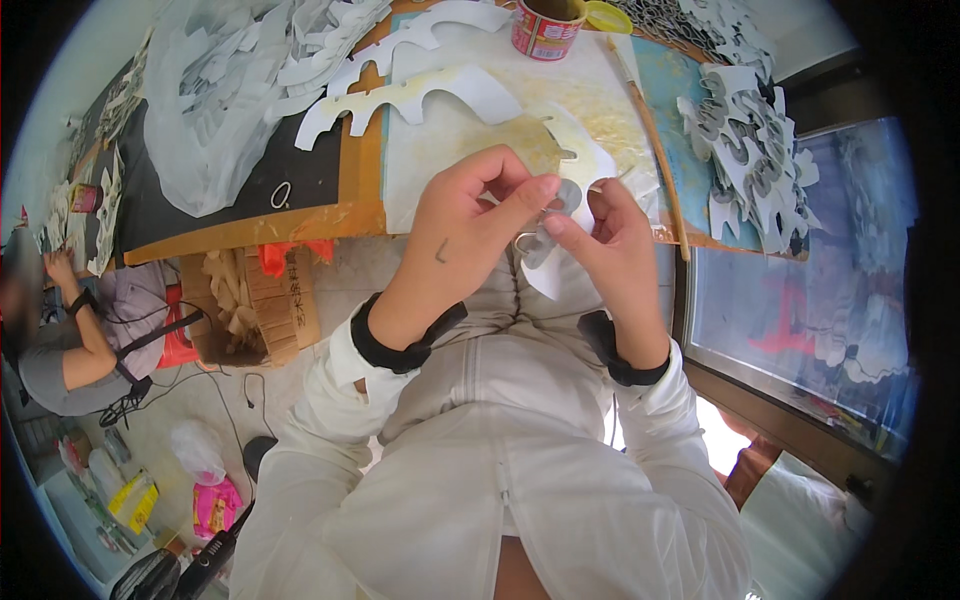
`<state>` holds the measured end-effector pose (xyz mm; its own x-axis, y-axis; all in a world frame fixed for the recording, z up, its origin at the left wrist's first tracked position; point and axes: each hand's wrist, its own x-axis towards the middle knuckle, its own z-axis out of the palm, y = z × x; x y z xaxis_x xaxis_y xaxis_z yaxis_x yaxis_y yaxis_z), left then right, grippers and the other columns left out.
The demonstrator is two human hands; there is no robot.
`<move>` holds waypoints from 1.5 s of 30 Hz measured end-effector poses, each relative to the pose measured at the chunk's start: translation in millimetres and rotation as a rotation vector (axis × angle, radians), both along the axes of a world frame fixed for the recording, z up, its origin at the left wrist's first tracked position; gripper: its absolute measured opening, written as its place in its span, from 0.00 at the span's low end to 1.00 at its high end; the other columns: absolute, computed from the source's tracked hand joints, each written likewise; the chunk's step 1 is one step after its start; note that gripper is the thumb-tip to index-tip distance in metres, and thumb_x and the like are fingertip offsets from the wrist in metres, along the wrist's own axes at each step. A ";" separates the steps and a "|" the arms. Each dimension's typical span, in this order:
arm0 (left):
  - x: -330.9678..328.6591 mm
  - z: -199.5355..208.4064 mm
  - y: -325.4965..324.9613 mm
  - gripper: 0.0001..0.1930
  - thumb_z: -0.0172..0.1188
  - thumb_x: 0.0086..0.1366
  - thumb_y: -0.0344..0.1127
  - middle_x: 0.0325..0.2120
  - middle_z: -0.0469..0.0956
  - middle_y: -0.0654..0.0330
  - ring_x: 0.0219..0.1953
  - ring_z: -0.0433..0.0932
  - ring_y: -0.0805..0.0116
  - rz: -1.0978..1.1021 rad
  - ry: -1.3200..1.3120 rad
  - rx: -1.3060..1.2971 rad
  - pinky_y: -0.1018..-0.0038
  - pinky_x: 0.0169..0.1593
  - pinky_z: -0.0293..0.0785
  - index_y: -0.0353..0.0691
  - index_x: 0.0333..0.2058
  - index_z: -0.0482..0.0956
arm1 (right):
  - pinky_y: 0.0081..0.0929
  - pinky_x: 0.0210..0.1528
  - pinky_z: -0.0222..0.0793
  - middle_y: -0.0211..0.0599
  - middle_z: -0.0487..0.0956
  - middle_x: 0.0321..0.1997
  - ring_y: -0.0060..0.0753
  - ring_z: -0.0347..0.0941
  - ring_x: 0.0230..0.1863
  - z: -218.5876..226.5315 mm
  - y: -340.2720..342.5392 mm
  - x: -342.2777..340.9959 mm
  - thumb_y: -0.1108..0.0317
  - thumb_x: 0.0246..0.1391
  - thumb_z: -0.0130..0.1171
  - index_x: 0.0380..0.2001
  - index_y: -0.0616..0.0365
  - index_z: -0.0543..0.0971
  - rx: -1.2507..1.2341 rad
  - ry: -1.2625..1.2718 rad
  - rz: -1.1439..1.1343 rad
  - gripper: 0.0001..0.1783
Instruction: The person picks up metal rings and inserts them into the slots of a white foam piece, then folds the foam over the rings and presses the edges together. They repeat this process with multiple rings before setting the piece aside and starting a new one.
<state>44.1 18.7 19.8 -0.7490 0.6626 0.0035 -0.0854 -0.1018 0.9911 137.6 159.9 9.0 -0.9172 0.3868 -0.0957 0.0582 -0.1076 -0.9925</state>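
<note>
Both hands meet at the table's front edge over a curved white cut-out piece [592, 150], which has scalloped notches and yellowish smears. My left hand [465, 225] pinches it from the left, thumb over a small grey part [568, 194]. From the right, my right hand [612, 245] is closed on the same piece, its thumb pressing near that grey part. A metal ring [522, 243] shows just under the left thumb. Fingers hide much of the piece's middle. Two similar white cut-outs, one of them a notched strip [410, 98], lie beyond my left hand.
A pink-red tub [547, 32] and a long brush [655, 150] sit on the table. Grey-white cut-outs [745, 150] are piled at right; a translucent bag [205, 130] lies left, near a loose ring [282, 195]. A cardboard box [270, 310] stands below. Another person's arm [85, 330] is at far left.
</note>
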 end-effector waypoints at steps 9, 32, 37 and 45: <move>-0.8 0.3 0.3 0.12 0.62 0.65 0.38 0.21 0.73 0.68 0.24 0.66 0.82 0.015 -0.017 -0.020 0.82 0.30 0.63 0.36 0.28 0.76 | 0.21 0.42 0.74 0.46 0.81 0.42 0.28 0.79 0.42 5.6 -4.4 -4.0 0.79 0.44 0.70 0.55 0.65 0.62 -0.192 0.095 -0.032 0.37; -4.5 -10.5 1.4 0.11 0.63 0.64 0.38 0.22 0.75 0.68 0.24 0.67 0.83 0.023 -0.114 0.036 0.83 0.28 0.62 0.36 0.29 0.78 | 0.16 0.34 0.68 0.26 0.80 0.31 0.16 0.72 0.31 -5.2 5.0 6.5 0.73 0.50 0.69 0.37 0.65 0.82 -0.284 -0.104 0.019 0.11; -5.0 -12.8 0.5 0.11 0.64 0.64 0.39 0.23 0.76 0.69 0.25 0.69 0.83 -0.023 -0.223 0.071 0.83 0.29 0.64 0.37 0.30 0.78 | 0.16 0.34 0.66 0.25 0.80 0.29 0.14 0.71 0.30 -3.4 4.3 8.7 0.75 0.49 0.69 0.33 0.65 0.83 -0.141 0.019 0.031 0.07; 6.4 -2.8 -17.6 0.09 0.67 0.60 0.33 0.27 0.78 0.65 0.31 0.74 0.80 -0.116 -0.056 -0.170 0.81 0.36 0.70 0.34 0.33 0.78 | 0.16 0.33 0.64 0.24 0.78 0.28 0.13 0.69 0.29 -5.6 3.5 10.8 0.73 0.52 0.67 0.32 0.65 0.82 0.008 0.036 -0.067 0.06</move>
<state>50.5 1.1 17.0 -0.6633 0.7321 -0.1550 -0.1423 0.0800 0.9866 148.4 163.4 3.4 -0.8920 0.4481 -0.0595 0.0149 -0.1024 -0.9946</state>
